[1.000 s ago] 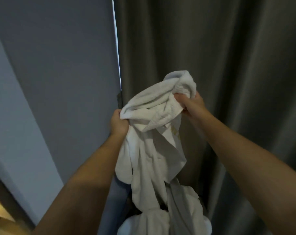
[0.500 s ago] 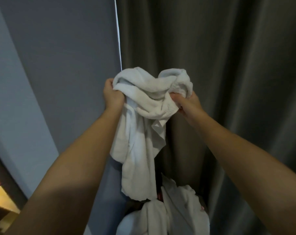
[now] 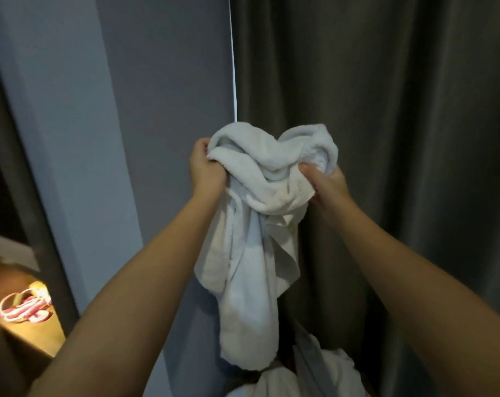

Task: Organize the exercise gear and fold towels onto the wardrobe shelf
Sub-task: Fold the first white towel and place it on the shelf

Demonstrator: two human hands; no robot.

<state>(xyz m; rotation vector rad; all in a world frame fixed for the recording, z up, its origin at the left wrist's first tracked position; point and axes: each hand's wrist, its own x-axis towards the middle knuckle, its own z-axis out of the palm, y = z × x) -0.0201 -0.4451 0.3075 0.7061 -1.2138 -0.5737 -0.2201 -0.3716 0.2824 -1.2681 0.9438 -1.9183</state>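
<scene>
Towel (image 3: 260, 224) bunched btwn both hands (L (image 3: 206, 170), R (image 3: 326, 181)), each gripping its top; rest hangs below.

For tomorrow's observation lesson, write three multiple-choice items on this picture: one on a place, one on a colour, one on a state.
1. Where is the towel?
A. lying on a shelf
B. held up in front of the grey curtain
C. spread on the floor

2. What colour is the towel?
A. white
B. blue
C. red

3. What state is the towel in?
A. neatly folded
B. rolled tight
C. bunched and unfolded

Answers:
1 B: it hangs in the air from both hands, with the curtain behind it.
2 A: the cloth is plain white.
3 C: the left hand and the right hand grip its crumpled top, and the rest dangles loose.
</scene>
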